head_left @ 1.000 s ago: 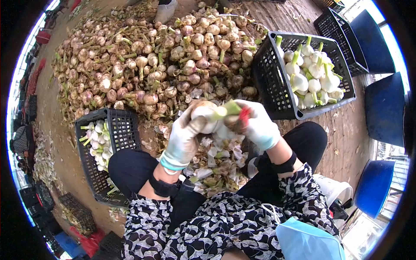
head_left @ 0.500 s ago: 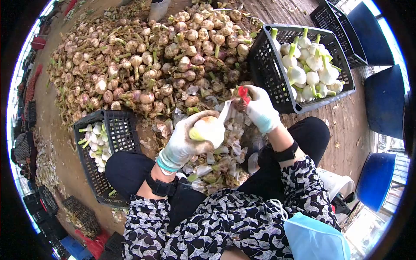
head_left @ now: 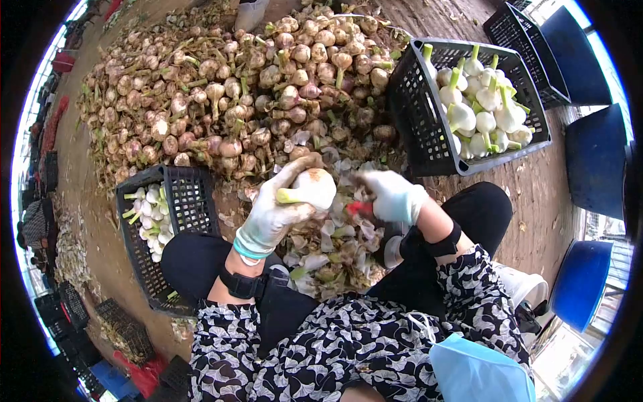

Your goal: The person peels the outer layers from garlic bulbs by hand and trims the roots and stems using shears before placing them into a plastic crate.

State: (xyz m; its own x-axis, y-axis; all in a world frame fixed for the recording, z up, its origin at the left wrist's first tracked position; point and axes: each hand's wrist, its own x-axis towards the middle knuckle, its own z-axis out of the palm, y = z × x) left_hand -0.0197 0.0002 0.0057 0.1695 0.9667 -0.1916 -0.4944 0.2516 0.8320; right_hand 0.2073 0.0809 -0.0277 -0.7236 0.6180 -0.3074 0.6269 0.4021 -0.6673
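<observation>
My left hand point(head_left: 268, 204), in a soiled white glove with a teal cuff, is closed around a white garlic bulb point(head_left: 317, 190). The bulb's cut green stem points left, and a brownish root patch shows at its top. To the right of the bulb and apart from it, my gloved right hand point(head_left: 395, 196) has its fingers curled around a small red tool point(head_left: 360, 208), blurred by motion. Beneath both hands lies a heap of loose garlic skins point(head_left: 331, 251). Beyond them spreads a large pile of unpeeled garlic point(head_left: 221, 94) with dry, dirty skins.
A black crate point(head_left: 439, 144) of clean white garlic stands at the right; a second black crate point(head_left: 191, 201) with smaller bulbs is at the left. Blue barrels point(head_left: 581, 281) line the right side. Another person's boot point(head_left: 251, 15) is at the far edge of the pile.
My right hand has moved down, and the strip of skin stretched between it and the bulb is gone. My left hand has lifted slightly and turned the bulb, its stem now pointing left.
</observation>
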